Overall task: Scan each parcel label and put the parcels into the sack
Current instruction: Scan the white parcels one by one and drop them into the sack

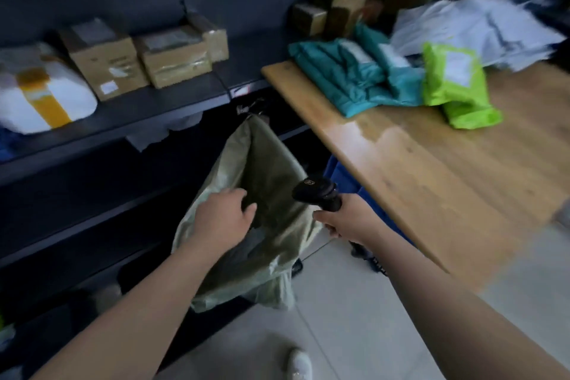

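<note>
Dark shelves (160, 108) back the olive sack (271, 170) at 6 o'clock; our left hand (223, 220) sits over its mouth, fingers (239, 194) bent, hold unclear. Our right hand (350, 220) grips the scanner (317, 191); parcels (348, 80) lie at 2 o'clock.

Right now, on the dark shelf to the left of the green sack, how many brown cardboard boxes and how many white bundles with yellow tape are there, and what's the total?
Brown cardboard boxes: 3
White soft bundle with yellow tape: 1
Total: 4
</note>
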